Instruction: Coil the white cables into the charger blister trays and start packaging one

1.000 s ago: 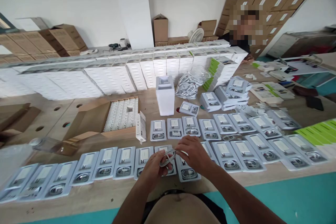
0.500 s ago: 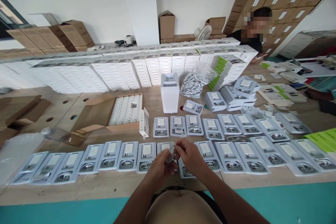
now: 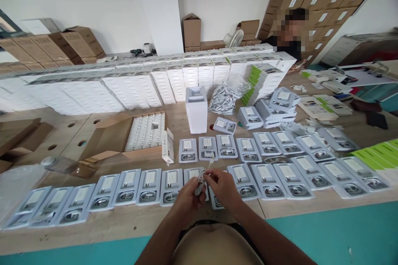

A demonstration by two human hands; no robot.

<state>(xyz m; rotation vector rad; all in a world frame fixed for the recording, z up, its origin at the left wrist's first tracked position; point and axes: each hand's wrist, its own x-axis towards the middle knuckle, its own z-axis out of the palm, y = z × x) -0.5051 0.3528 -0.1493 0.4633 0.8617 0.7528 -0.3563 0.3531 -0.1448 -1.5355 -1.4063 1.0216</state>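
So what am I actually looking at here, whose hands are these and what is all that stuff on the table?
There is no machine: a person wears a camera on the head, looking forward and down, so you see their own two bare arms. The left hand and right hand together hold a small coiled white cable just above the wooden table. On the table lie rows of pale blue-grey trays, each with a white charger and a coiled cable. Behind stand a tall white box, an open carton of white parts, a clear bag of cables and long stacks of white boxes. Another person sits at the far right.
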